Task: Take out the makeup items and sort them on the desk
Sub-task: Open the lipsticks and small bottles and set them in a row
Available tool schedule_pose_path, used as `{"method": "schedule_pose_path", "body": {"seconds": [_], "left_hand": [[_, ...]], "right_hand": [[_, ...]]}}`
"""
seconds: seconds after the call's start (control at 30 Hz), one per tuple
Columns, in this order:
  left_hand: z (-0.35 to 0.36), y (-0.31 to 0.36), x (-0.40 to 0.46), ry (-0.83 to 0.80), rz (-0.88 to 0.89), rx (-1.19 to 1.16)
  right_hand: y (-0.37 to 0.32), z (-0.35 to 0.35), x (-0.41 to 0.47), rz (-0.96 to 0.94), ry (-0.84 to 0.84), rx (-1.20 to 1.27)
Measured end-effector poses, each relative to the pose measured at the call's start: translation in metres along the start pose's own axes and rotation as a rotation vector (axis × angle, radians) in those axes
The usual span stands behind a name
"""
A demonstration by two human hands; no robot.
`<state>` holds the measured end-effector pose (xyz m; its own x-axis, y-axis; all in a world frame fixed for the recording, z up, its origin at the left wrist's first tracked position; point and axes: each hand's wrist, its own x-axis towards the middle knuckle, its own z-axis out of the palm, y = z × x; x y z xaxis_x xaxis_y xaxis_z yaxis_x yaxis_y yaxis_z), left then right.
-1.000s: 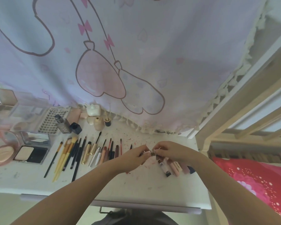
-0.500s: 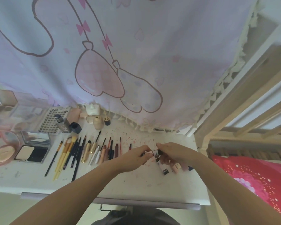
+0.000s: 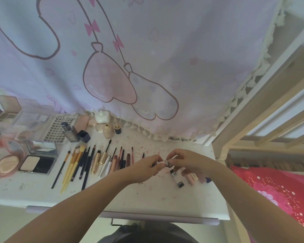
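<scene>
Head view. Against the frame 0.5 s earlier, both hands have drawn slightly up and away from the desk's near edge, and the small item between them now sits level with the fingertips rather than below them. The left hand (image 3: pixel 144 166) pinches one end of a slim pink-and-white tube (image 3: pixel 166 162) with a striped collar; the right hand (image 3: pixel 186 161) pinches the other end, fingers curled. Holding it at both ends suggests, as a judgement, that the cap is being twisted or checked before the tube is laid down. The tube hangs just above the white desk (image 3: pixel 147 195), touching nothing but the fingers.

Just below the right hand lies a small group of 3 or 4 short tubes (image 3: pixel 184 178), side by side, probably the pile this item belongs to. To the left of the left hand runs a tidy row of pencils and mascaras (image 3: pixel 112 162), then brushes (image 3: pixel 74 165), then 2 open powder compacts (image 3: pixel 37 163) well apart from the hands. Beyond the hands stand bottles (image 3: pixel 108 131) against a printed curtain (image 3: pixel 147 58). Right of the right hand, a wooden bed frame (image 3: pixel 263 106) and a red quilt (image 3: pixel 274 188) bound the desk. Nothing lies between the hands and the short tubes.
</scene>
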<state>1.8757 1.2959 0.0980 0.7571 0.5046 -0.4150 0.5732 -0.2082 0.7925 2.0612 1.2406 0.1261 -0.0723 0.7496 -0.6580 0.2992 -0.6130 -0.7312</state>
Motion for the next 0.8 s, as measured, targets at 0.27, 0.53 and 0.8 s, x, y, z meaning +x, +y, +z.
{"method": "schedule_pose_path", "body": {"seconds": [0.27, 0.53, 0.8], "left_hand": [[-0.002, -0.003, 0.004, -0.002, -0.007, 0.017], [-0.003, -0.003, 0.008, 0.009, -0.004, -0.003], [-0.003, -0.002, 0.013, -0.027, -0.017, -0.013]], "right_hand": [[-0.002, -0.002, 0.001, 0.019, -0.002, 0.018], [-0.005, -0.003, 0.005, 0.020, -0.024, 0.057], [-0.001, -0.013, 0.010, 0.021, -0.032, -0.107]]}}
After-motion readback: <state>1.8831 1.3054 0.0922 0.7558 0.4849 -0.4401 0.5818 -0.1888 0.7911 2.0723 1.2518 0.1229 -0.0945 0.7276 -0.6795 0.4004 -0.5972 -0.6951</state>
